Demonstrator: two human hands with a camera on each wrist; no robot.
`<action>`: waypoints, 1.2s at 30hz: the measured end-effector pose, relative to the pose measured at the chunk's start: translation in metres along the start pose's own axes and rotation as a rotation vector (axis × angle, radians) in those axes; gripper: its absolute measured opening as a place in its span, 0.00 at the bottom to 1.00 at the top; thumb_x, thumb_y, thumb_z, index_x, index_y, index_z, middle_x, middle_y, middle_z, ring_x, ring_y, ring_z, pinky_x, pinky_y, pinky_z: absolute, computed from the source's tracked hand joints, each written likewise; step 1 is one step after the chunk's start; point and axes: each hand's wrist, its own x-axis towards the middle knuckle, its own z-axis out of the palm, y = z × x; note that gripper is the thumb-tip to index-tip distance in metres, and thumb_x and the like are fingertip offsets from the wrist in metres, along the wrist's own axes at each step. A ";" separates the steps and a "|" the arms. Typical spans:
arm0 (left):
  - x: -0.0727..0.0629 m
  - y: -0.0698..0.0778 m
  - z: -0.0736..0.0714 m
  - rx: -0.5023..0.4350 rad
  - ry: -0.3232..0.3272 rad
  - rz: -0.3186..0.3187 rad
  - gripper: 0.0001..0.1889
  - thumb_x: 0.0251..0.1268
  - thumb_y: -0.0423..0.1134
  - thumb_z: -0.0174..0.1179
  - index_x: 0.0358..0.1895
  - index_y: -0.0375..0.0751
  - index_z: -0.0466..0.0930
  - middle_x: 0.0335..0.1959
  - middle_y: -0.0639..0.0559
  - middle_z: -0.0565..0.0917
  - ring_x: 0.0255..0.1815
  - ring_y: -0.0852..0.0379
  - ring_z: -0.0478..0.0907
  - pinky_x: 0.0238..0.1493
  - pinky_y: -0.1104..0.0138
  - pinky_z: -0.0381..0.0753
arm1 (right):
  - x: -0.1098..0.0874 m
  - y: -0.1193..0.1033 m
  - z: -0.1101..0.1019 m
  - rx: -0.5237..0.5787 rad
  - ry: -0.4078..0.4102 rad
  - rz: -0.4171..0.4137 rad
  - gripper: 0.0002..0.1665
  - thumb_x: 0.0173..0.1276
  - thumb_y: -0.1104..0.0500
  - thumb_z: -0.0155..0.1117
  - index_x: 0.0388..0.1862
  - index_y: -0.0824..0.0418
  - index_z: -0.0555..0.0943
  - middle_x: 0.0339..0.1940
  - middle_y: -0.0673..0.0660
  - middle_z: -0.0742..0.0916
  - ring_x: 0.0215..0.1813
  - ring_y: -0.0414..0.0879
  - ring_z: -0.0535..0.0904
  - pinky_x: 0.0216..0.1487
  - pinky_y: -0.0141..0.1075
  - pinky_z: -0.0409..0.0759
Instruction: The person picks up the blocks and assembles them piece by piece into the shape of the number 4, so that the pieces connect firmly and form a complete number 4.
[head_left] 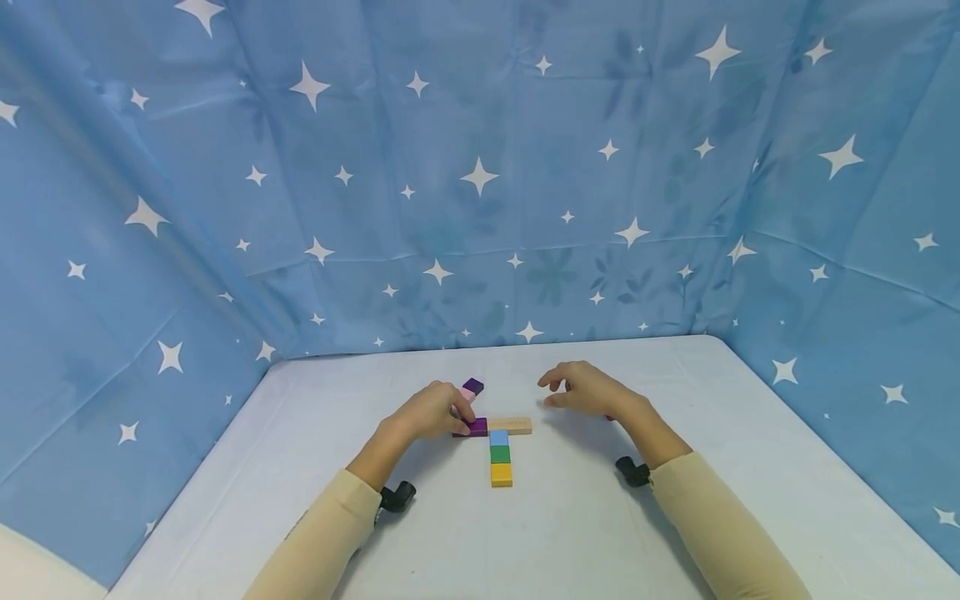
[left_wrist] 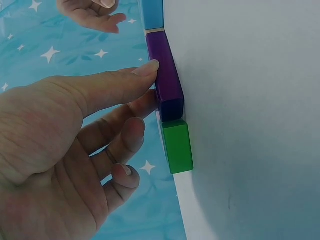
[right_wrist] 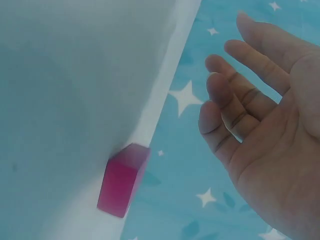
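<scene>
My left hand (head_left: 431, 412) pinches a long purple block (head_left: 472, 428) between thumb and index finger; the block lies on the table. In the left wrist view, a green block (left_wrist: 178, 146) stands beside the purple block's near end; the hand covers it in the head view. The purple block meets a natural wood block (head_left: 510, 426) end to end. From there a column of a blue block (head_left: 498, 438), a green block (head_left: 500, 455) and a yellow block (head_left: 501, 475) runs toward me. Holding nothing, my right hand (head_left: 588, 390) hovers with loosely bent fingers.
A magenta block (right_wrist: 119, 185) lies on the white table (head_left: 585, 533), near the right wrist. Beyond the left hand are a pink block (head_left: 467, 395) and a dark purple block (head_left: 473, 386). A blue star-patterned curtain (head_left: 480, 225) borders the table's back and sides.
</scene>
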 end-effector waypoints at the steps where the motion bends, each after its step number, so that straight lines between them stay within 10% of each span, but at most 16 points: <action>1: 0.000 0.000 0.000 0.006 0.002 0.000 0.08 0.60 0.36 0.76 0.41 0.50 0.94 0.38 0.60 0.88 0.45 0.57 0.74 0.50 0.59 0.76 | 0.000 0.002 -0.001 0.004 0.002 0.002 0.24 0.73 0.54 0.71 0.64 0.60 0.84 0.54 0.61 0.87 0.40 0.45 0.77 0.41 0.38 0.78; 22: -0.001 0.002 0.001 -0.017 -0.001 -0.010 0.07 0.61 0.35 0.75 0.42 0.50 0.94 0.39 0.59 0.89 0.45 0.56 0.75 0.49 0.60 0.76 | -0.013 0.047 -0.014 0.050 0.034 0.154 0.17 0.72 0.58 0.69 0.57 0.61 0.87 0.59 0.64 0.86 0.65 0.65 0.77 0.66 0.61 0.76; 36: 0.000 0.001 0.001 -0.013 -0.003 -0.008 0.07 0.61 0.36 0.76 0.42 0.50 0.94 0.39 0.59 0.89 0.44 0.56 0.75 0.49 0.60 0.77 | -0.019 0.060 -0.022 0.035 0.020 0.253 0.13 0.69 0.59 0.72 0.50 0.61 0.90 0.48 0.57 0.91 0.48 0.51 0.83 0.53 0.50 0.83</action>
